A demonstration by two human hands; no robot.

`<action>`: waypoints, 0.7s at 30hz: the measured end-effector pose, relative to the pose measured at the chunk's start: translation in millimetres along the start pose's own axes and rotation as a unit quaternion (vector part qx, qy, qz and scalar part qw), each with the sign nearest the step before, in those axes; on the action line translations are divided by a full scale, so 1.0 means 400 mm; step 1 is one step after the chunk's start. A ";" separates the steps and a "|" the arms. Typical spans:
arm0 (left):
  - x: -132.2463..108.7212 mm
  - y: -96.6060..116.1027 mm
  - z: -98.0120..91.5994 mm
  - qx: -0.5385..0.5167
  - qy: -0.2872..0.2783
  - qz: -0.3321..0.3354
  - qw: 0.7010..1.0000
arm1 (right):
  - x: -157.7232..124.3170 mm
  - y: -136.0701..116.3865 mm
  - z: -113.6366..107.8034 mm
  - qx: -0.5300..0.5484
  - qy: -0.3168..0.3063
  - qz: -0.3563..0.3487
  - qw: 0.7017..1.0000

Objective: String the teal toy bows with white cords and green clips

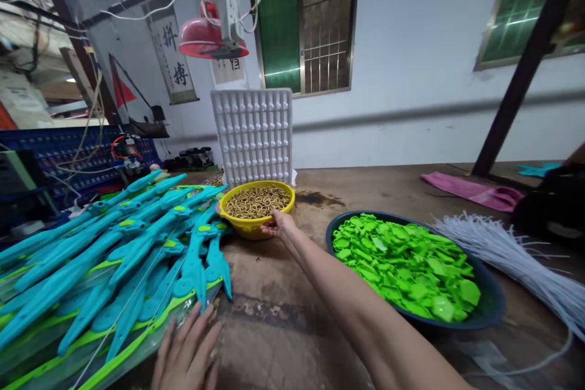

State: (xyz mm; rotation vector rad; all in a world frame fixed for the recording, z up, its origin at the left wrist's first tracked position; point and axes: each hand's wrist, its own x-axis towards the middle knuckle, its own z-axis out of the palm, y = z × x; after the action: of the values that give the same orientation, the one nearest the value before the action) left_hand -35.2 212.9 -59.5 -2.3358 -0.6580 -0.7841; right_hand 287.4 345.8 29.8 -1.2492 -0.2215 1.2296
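My right hand (280, 226) reaches forward to the near rim of a yellow bowl (250, 226) full of small brass rings (257, 200); its fingers curl at the rim and touch it. My left hand (185, 353) lies flat with fingers spread on the brown table, at the near edge of a big pile of turquoise plastic toy swords (132, 244) with green trim, some in clear wrap.
A dark round basin (491, 301) of bright green plastic pieces (404, 265) sits right of my arm. A bundle of pale plastic strings (512, 256) lies further right. A white moulded tray (253, 134) stands upright behind the yellow bowl. A pink cloth (475, 192) lies at the back right.
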 end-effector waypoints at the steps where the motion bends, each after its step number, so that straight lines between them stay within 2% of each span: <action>1: 0.021 0.002 0.017 0.014 -0.012 -0.009 1.000 | -0.001 0.003 0.002 0.011 0.001 0.000 1.000; 3: 0.043 0.011 0.045 0.036 -0.032 -0.029 0.998 | -0.003 0.010 0.004 0.029 0.004 0.000 1.000; 6: 0.043 0.023 0.061 0.045 -0.047 -0.038 0.997 | -0.009 0.017 -0.007 0.045 0.015 -0.005 0.999; 15: 0.046 0.038 0.031 0.019 -0.082 -0.076 0.994 | -0.065 0.001 -0.114 0.033 0.042 -0.020 0.998; 21: 0.043 0.047 0.035 -0.002 -0.089 -0.100 0.991 | -0.119 -0.016 -0.144 -0.007 0.021 -0.029 0.999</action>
State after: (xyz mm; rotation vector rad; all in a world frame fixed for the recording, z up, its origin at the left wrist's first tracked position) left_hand -6.6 213.2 -64.2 -2.3867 -0.9798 -0.6664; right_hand 312.9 275.6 34.9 -1.2701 -0.2344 1.1523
